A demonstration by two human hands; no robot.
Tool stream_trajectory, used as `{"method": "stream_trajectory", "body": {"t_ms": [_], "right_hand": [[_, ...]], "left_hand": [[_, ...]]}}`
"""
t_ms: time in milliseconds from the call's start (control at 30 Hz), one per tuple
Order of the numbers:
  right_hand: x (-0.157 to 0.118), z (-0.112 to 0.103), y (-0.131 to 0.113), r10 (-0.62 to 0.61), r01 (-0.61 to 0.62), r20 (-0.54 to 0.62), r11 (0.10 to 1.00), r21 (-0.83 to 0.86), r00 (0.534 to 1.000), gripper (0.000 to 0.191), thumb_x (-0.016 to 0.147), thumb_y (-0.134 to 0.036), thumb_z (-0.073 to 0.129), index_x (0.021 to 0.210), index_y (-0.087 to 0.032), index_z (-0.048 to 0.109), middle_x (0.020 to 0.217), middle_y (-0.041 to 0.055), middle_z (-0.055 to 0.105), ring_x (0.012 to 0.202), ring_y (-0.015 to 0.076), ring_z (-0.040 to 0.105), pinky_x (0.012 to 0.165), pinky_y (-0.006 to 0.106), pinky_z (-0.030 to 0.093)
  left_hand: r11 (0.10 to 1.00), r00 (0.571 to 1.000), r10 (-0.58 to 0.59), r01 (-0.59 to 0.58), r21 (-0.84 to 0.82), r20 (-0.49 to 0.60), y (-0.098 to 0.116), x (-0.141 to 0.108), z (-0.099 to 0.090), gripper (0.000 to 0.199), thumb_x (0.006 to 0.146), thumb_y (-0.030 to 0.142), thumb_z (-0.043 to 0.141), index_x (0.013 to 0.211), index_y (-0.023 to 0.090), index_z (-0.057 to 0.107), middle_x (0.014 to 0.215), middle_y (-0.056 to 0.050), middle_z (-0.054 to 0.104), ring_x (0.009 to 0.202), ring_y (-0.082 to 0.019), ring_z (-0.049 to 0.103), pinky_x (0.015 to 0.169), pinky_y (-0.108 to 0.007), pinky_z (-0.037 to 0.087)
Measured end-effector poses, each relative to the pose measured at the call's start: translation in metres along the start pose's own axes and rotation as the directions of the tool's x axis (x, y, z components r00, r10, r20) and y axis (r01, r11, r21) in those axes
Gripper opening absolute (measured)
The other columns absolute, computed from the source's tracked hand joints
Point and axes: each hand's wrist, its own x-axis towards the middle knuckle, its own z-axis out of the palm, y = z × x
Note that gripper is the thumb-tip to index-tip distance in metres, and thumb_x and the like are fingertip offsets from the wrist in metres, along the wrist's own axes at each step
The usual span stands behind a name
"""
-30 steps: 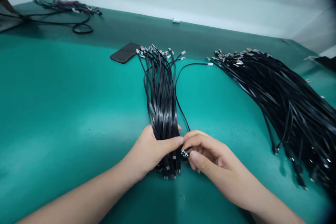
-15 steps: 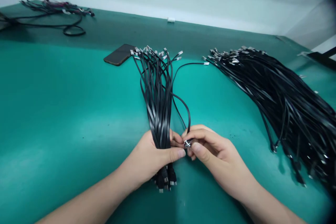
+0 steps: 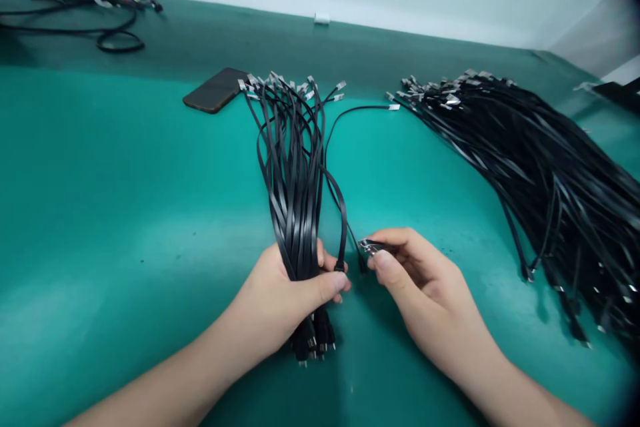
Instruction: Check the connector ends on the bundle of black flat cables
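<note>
My left hand grips a bundle of flat black cables around its lower part. Their metal-tipped upper ends fan out towards the back, and black plugs stick out below my fist. One flat cable bows out to the right of the bundle. My right hand stands apart from the left and pinches a small metal connector between thumb and fingers. A thin black cable runs down beside the bundle and ends near that connector.
A large pile of black cables lies to the right on the teal mat. A dark smartphone lies behind the bundle. Tangled cables lie at the far back left, beside a pale wall.
My right hand has moved right and away from my left hand, taking the small connector with it. The left hand's bundle sits slightly further left, and the whole view has shifted.
</note>
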Motion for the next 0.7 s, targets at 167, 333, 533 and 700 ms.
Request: {"method": "stream_trajectory", "body": {"t_ms": [167, 333, 533, 700], "right_hand": [[-0.005, 0.004, -0.003, 0.097, -0.096, 0.025, 0.994, -0.054, 0.995, 0.016, 0.096, -0.033, 0.057, 0.087, -0.023, 0.065, 0.069, -0.0005, 0.067, 0.056, 0.0131, 0.057, 0.046, 0.024, 0.042], [-0.005, 0.004, -0.011, 0.123, -0.119, 0.128, 0.992, -0.044, 0.984, 0.017, 0.095, -0.031, 0.055, 0.082, -0.023, 0.064, 0.064, -0.0005, 0.067, 0.053, 0.0136, 0.056, 0.042, 0.024, 0.038], [-0.005, 0.005, -0.012, 0.137, -0.133, 0.175, 0.99, -0.038, 0.975, 0.019, 0.096, -0.03, 0.054, 0.081, -0.025, 0.064, 0.055, -0.0026, 0.059, 0.058, 0.016, 0.059, 0.042, 0.024, 0.036], [-0.005, 0.005, -0.01, 0.133, -0.125, 0.17, 0.99, -0.06, 0.976, 0.019, 0.097, -0.032, 0.054, 0.082, -0.025, 0.064, 0.054, -0.0029, 0.055, 0.06, 0.0166, 0.058, 0.043, 0.025, 0.035]], "left_hand": [[1.0, 1.0, -0.012, 0.012, -0.003, -0.003, -0.001, -0.001, -0.001, 0.025, 0.068, 0.019, 0.08, 0.071, 0.018, 0.055, 0.07, 0.005, 0.065, 0.062, -0.013, 0.067, 0.063, -0.026, 0.052], [0.999, 1.0, -0.018, 0.019, 0.039, -0.022, 0.0, 0.0, 0.0, 0.025, 0.067, 0.018, 0.079, 0.071, 0.019, 0.055, 0.066, 0.007, 0.062, 0.061, -0.013, 0.067, 0.062, -0.025, 0.051], [0.998, 1.0, 0.001, 0.0, 0.069, -0.012, 0.001, 0.0, -0.001, 0.023, 0.07, 0.016, 0.078, 0.07, 0.019, 0.055, 0.064, 0.008, 0.063, 0.06, -0.01, 0.065, 0.061, -0.023, 0.049], [0.994, 1.0, -0.004, 0.006, 0.109, -0.018, 0.002, 0.0, 0.0, 0.022, 0.07, 0.016, 0.077, 0.07, 0.019, 0.054, 0.061, 0.008, 0.062, 0.058, -0.01, 0.061, 0.06, -0.023, 0.046]]}}
